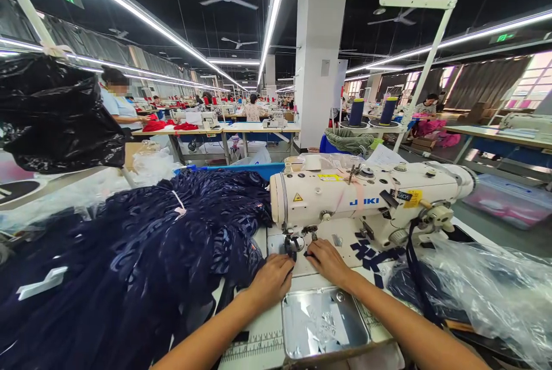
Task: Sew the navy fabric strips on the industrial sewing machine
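Nearest, at the bottom centre of the frame, a shallow metal tray [361, 330] sat on the pale desk [269, 318], beside a printed ruler scale [254, 348]. Just beyond it, the left hand [272, 279] lay palm down with fingers bent, its fingertips beside dark cloth [292, 256] under the needle end of the white sewing machine [366, 195], at the centre of the frame. The right hand [326, 261] faced it, fingertips drawn together near the same spot; I could not tell whether either hand gripped the cloth or only pressed on it.

For work this close, it would probably serve best to keep the cloth flat, steer it lightly from both sides and hold the fingertips clear of the needle. Small navy pieces [366, 252] lay scattered right of the needle, close enough, I judged, to stray under the right forearm.

A great heap of navy strips [172, 243] filled the lower left, running off the edge, its layers too tangled to separate by eye. Clear plastic [495, 289] at lower right blurred the dark things inside. The needle tip and the cloth's underside were hidden by fingers and machine parts. Farther back, beyond two thread cones [356, 112], distant workers were too small to make out.
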`<state>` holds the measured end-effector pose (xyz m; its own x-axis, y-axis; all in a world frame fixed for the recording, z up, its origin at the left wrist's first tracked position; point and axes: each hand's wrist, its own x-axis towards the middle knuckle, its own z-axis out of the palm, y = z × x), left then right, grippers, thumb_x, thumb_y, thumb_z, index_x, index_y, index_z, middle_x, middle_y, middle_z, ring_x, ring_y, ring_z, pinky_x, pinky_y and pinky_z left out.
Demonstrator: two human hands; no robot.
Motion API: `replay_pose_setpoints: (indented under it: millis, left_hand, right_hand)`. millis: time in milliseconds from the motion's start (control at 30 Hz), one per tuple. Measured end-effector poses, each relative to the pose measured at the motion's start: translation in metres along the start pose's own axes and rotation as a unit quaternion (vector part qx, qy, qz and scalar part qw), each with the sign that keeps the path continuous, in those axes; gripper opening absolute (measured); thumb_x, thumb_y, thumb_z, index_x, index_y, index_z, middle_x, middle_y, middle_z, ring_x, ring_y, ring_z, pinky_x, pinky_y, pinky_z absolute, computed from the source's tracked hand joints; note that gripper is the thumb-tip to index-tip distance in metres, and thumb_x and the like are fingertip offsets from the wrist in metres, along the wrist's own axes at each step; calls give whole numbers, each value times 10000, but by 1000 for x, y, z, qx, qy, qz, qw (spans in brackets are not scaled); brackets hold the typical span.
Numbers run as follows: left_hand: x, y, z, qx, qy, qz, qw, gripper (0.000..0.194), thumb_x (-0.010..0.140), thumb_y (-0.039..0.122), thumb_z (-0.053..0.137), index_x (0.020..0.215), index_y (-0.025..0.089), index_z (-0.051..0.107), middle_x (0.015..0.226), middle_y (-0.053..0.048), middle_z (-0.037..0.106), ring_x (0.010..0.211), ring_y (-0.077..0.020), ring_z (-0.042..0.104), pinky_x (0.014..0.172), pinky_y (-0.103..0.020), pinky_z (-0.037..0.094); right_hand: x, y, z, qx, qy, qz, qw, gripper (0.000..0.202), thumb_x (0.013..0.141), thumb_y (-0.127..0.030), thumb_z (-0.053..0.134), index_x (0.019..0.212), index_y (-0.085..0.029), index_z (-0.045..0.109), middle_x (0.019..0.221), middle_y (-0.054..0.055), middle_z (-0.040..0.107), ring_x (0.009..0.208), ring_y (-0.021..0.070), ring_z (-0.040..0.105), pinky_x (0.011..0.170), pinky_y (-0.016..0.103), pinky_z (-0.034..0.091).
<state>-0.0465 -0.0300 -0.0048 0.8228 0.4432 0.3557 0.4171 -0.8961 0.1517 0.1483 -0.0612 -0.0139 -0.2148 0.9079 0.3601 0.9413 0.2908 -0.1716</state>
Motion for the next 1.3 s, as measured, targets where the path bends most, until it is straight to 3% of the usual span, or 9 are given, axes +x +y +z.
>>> replay_pose_setpoints:
  millis: [167, 300, 433, 600, 767, 867, 967, 1200, 1300]
  left_hand:
    - [-12, 0, -4, 19, -58, 41, 997, 436, 702, 51, 435, 1131, 89, 502, 1190, -139, 530, 1125, -247, 440, 967, -409, 354]
    - [-12, 4, -7, 51, -93, 34, 994, 429, 722, 66, 442, 1148, 59, 494, 1212, -162, 511, 1130, -267, 438, 954, -404, 368]
    - [-11, 5, -7, 58, -91, 42, 993, 336, 757, 61, 433, 1075, 73, 539, 1163, -153, 546, 1083, -248, 482, 912, -375, 407]
    - [-11, -1, 1, 44, -32, -8, 998, 248, 769, 23, 420, 928, 107, 592, 1036, -113, 617, 955, -224, 554, 841, -371, 448]
    - [-13, -4, 6, -73, 67, -48, 994, 275, 769, 16, 406, 900, 140, 612, 952, -57, 651, 883, -162, 574, 808, -281, 452]
    - [-13, -1, 4, -72, 21, 8, 997, 247, 765, 40, 444, 905, 159, 610, 971, -29, 651, 881, -170, 560, 798, -296, 439]
    - [-13, 4, 1, 4, -28, 17, 999, 243, 771, 61, 463, 962, 152, 583, 1009, -45, 632, 887, -204, 536, 788, -352, 427]
    - [-9, 5, 2, 110, -49, 45, 992, 198, 828, 95, 418, 949, 105, 574, 949, -79, 607, 935, -209, 506, 877, -327, 377]
    - [-7, 4, 1, 132, -59, 59, 988, 209, 829, 111, 416, 974, 97, 567, 1043, -105, 581, 949, -215, 508, 845, -318, 391]
  right_hand:
    - [14, -8, 8, -60, -7, -59, 996, 222, 842, -75, 366, 803, -137, 575, 836, 103, 592, 790, 212, 526, 715, 328, 395]
    - [27, -16, 15, -58, -23, -71, 996, 225, 817, -35, 375, 790, -142, 571, 832, 88, 601, 780, 207, 536, 671, 305, 391]
    - [35, -12, 19, -46, -31, -61, 997, 196, 845, -99, 391, 765, -174, 554, 716, 26, 593, 669, 168, 543, 609, 266, 383]
    - [29, -5, 15, -50, -15, -48, 997, 153, 846, -158, 401, 777, -186, 534, 728, 36, 587, 708, 190, 542, 616, 280, 385]
    - [18, -6, 14, -47, 16, -66, 997, 45, 791, -170, 485, 778, -187, 525, 807, 63, 587, 781, 219, 529, 682, 326, 394]
    - [19, -8, 19, -23, 37, -49, 998, 61, 762, -132, 498, 759, -184, 531, 775, 61, 592, 750, 219, 529, 690, 345, 393]
    - [22, -7, 22, -3, 30, -37, 999, 95, 757, -103, 486, 753, -185, 534, 757, 55, 599, 736, 215, 529, 696, 348, 390]
    - [24, -5, 19, 40, -17, -32, 999, 161, 797, -99, 408, 762, -179, 543, 802, 66, 601, 771, 209, 524, 714, 337, 382]
    - [28, -4, 16, 67, -47, -11, 997, 190, 822, -142, 377, 746, -182, 547, 749, 57, 597, 746, 205, 528, 710, 340, 385]
